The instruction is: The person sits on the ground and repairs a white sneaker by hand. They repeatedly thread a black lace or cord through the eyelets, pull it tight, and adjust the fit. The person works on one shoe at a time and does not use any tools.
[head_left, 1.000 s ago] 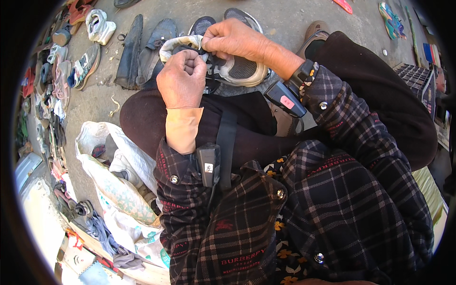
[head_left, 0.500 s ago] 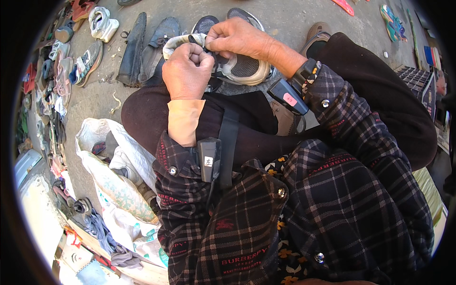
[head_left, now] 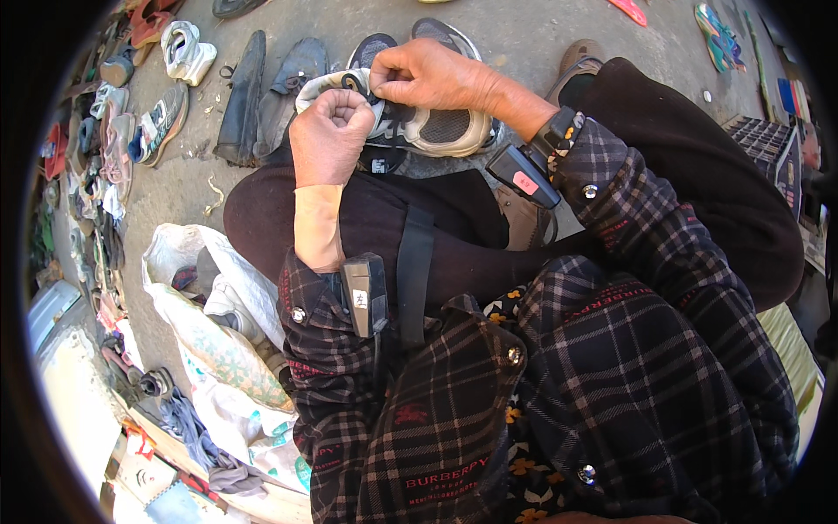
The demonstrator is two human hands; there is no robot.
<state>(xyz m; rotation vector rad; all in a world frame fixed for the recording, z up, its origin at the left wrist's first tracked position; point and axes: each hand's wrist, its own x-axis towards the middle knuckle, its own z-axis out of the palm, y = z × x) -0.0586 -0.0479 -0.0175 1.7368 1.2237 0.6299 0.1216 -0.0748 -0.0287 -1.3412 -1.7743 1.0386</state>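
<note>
A grey and beige sneaker lies in front of me, toe to the right, its pale-lined opening at the left. Above it curls a black shoelace, looped between my two hands. My left hand is closed in a pinch at the lace, left of the sneaker's tongue. With thumb and forefinger pressed together, my right hand pinches the lace from the other side. The lace ends inside the fingers are hidden. Behind my right hand stands a dark mesh sneaker, partly covered.
To the left are a pair of dark leather shoes, a white sneaker and a striped sneaker. An open white sack holding shoes stands by my left knee. A dark crate is at the right.
Both hands have shifted slightly left, my left hand also a little lower. The gap between them has widened, and the black lace loop now shows more plainly.
</note>
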